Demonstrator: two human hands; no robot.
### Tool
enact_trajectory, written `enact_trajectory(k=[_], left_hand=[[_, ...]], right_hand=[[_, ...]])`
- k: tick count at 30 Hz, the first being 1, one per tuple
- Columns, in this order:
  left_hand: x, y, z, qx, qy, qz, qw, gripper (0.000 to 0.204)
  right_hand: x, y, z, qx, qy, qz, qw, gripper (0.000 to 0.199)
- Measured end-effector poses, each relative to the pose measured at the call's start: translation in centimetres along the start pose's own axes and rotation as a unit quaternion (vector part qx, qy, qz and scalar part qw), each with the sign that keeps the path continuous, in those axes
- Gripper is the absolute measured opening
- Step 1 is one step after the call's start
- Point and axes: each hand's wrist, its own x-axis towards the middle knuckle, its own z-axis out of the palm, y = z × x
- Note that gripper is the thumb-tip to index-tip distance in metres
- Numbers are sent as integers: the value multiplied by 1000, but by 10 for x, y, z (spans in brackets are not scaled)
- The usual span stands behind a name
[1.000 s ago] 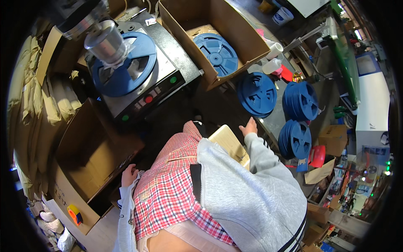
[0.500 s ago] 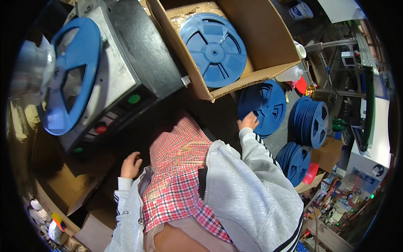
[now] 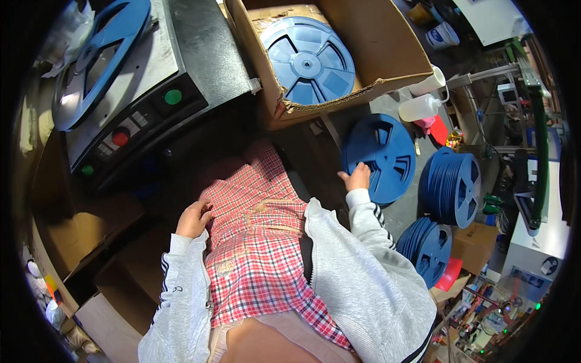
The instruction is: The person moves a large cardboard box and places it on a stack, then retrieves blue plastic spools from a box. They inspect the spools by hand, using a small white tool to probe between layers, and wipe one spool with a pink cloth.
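**Reels, boxes and machine at the seated person's station**

- Right hand (image 3: 357, 178): fingers curled over the lower left edge of a blue reel (image 3: 387, 158) that stands on edge, tilted, on the floor just right of the person's knees.
- Left hand (image 3: 193, 219): rests against the red checked skirt (image 3: 260, 242), fingers loosely bent, holding nothing.
- Reel stacks: one stack (image 3: 454, 186) right of the held reel, a second (image 3: 428, 249) below it, both on edge.
- Cardboard box (image 3: 387, 42): open, above the held reel, with one blue reel (image 3: 308, 59) lying flat inside.
- Machine (image 3: 139, 91): upper left, grey top, green and red buttons, a reel (image 3: 100, 60) mounted on it.
- White squeeze bottle (image 3: 420, 107): beside the box's right corner.
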Motion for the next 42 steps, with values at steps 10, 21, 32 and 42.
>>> enact_trajectory(k=[10,21,32,42], left_hand=[[-9,44,4,30,27,113,993,33],[-12,149,-4,-150,-170,316,921,36],[-29,100,6,-129,-111,175,970,33],[-37,92,11,-100,-68,114,986,34]], right_hand=[[-9,37,-88,107,57,-106,987,39],[-85,6,-322,299,-19,-166,940,10],[-77,36,-97,20,201,-149,968,27],[-59,62,10,-89,72,-77,990,57]])
